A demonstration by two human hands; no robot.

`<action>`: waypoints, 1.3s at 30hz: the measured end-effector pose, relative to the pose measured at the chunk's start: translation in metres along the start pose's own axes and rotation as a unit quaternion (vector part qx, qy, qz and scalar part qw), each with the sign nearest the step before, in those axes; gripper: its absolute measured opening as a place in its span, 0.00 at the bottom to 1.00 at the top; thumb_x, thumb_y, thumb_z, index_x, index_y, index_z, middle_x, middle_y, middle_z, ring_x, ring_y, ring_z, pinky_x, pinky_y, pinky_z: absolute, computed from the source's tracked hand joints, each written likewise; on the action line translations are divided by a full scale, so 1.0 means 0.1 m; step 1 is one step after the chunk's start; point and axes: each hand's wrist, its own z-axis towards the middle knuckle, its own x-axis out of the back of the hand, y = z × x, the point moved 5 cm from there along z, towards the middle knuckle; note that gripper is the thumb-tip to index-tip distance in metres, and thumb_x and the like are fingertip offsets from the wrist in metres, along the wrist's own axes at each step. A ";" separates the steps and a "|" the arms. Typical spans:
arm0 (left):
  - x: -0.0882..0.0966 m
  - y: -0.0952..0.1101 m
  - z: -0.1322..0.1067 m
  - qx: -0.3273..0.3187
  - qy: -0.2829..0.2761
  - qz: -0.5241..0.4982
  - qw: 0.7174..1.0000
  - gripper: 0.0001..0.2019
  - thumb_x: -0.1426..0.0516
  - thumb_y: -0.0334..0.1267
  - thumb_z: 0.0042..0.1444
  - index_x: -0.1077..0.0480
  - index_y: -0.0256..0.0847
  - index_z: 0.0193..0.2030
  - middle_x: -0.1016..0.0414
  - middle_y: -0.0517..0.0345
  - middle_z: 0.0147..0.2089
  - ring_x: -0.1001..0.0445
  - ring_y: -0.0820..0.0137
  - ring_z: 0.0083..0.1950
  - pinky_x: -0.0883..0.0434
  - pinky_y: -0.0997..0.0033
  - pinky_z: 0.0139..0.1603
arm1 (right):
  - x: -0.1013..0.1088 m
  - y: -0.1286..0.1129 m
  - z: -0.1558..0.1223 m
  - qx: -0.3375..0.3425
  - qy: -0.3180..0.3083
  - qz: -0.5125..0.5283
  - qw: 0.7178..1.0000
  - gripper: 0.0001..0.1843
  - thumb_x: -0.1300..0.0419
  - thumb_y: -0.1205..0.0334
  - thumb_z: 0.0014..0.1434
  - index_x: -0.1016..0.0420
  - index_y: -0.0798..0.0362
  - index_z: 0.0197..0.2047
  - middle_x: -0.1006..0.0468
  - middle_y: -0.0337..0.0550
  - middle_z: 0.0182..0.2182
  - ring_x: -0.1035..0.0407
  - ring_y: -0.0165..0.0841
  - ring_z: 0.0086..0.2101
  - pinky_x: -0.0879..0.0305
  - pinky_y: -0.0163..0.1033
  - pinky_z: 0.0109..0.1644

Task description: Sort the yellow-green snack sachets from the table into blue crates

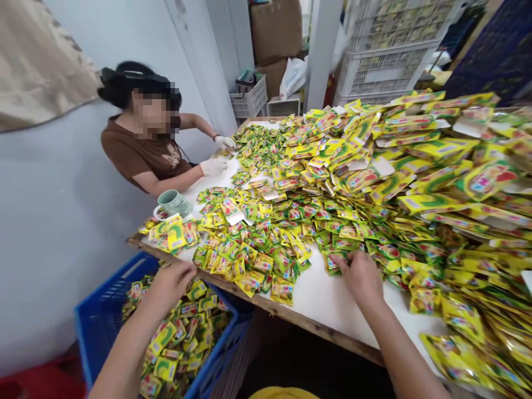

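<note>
My left hand [175, 279] is at the table's front left edge, above the blue crate [155, 321] of small yellow-green packets. Its fingers are pressed together; what they hold, if anything, is hidden. Over the white tabletop [315, 288], my right hand [361, 276] has its thumb and fingers closed on a small green-and-yellow packet [331, 264] at the near edge of the heap. More small sealed packets [253, 257] lie loose between my hands. Flat yellow boxes [436, 149], some with open white flaps, are piled high on the right.
Across the table's left side sits a person [141, 144] in white gloves, hands among the packets. A green mug [172, 202] stands near the left corner beside several yellow boxes [172, 233]. White plastic crates [374, 72] are stacked behind the table, with cardboard boxes [276, 27] nearby.
</note>
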 end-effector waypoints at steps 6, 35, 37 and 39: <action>-0.11 0.65 1.54 -0.169 -0.013 0.194 0.966 0.34 0.53 0.18 0.51 0.38 0.50 0.63 0.53 0.49 0.72 0.55 0.49 0.71 0.47 0.40 0.63 | -0.04 0.00 -0.35 0.090 -0.068 0.092 0.989 0.14 0.44 0.49 0.58 0.39 0.50 0.32 0.31 0.38 0.22 0.35 0.34 0.25 0.46 0.36 0.29; -1.46 3.32 0.04 -0.061 -0.041 -0.268 0.961 0.09 0.42 0.36 0.52 0.39 0.41 0.38 0.30 0.52 0.36 0.29 0.62 0.39 0.35 0.66 0.37 | 0.76 0.11 -0.69 0.130 0.044 0.220 0.966 0.06 0.45 0.62 0.62 0.28 0.51 0.37 0.28 0.43 0.33 0.32 0.35 0.36 0.37 0.38 0.39; -1.49 3.32 -0.01 -0.076 -0.027 -0.281 0.956 0.08 0.44 0.32 0.51 0.39 0.41 0.37 0.31 0.52 0.37 0.30 0.62 0.41 0.35 0.66 0.39 | 0.74 0.10 -0.65 0.163 -0.048 0.173 0.970 0.08 0.45 0.67 0.60 0.29 0.51 0.30 0.29 0.41 0.30 0.32 0.33 0.33 0.38 0.37 0.36; -1.50 3.30 -0.04 -0.087 -0.029 -0.309 0.947 0.08 0.43 0.31 0.49 0.39 0.41 0.35 0.32 0.54 0.37 0.31 0.63 0.41 0.35 0.66 0.40 | 0.75 0.09 -0.62 0.197 -0.121 0.129 0.964 0.10 0.46 0.72 0.57 0.30 0.52 0.26 0.30 0.41 0.29 0.33 0.32 0.32 0.38 0.36 0.36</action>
